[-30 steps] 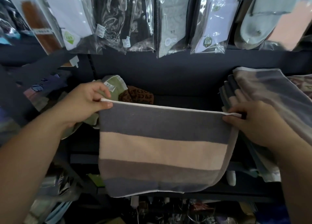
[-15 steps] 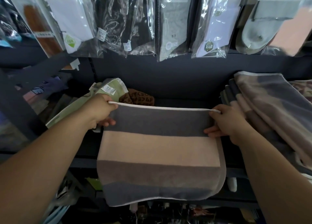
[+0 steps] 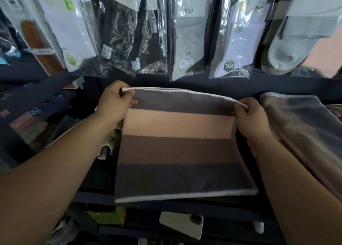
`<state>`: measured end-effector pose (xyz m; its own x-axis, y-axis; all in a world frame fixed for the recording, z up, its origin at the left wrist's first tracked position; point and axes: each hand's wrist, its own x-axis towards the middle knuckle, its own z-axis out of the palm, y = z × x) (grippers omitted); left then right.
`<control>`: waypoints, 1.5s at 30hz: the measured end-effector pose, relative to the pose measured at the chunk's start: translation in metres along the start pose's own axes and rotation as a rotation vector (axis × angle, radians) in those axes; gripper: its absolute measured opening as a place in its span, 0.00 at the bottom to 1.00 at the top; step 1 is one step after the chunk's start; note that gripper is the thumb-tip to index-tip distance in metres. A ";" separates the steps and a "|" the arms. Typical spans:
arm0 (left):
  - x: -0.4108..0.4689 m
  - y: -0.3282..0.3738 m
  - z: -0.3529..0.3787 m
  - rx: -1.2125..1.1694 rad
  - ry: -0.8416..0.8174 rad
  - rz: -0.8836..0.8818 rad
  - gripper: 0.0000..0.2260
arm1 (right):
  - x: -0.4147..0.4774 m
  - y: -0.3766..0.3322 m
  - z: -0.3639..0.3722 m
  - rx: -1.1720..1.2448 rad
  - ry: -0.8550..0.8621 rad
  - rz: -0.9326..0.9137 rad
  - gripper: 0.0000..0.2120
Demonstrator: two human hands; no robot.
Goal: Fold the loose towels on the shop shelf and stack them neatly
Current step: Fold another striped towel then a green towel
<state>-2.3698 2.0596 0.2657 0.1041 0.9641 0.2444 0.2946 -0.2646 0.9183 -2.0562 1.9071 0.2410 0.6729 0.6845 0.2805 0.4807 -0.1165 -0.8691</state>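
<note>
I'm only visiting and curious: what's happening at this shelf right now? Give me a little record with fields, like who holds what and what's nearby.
activity: folding a towel at a shop shelf
item: striped towel, grey, peach and brown bands, white hems
left: left hand pinches the far left corner
right: right hand pinches the far right corner
towel pose: spread flat toward the viewer, far edge raised slightly
beside, right: towel stack in similar colours
above: sock packs hanging in a row

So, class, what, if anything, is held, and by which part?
The striped towel: left hand pinches its far left corner, right hand its far right corner.
</note>
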 end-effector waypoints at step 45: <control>-0.163 -0.101 -0.040 0.462 -0.185 0.334 0.17 | -0.207 0.057 -0.035 -0.371 0.021 -0.204 0.09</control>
<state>-2.4548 1.9301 0.1456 0.4134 0.8180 0.3999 0.5958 -0.5752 0.5605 -2.1484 1.7331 0.1474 0.5528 0.7056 0.4433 0.7723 -0.2341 -0.5905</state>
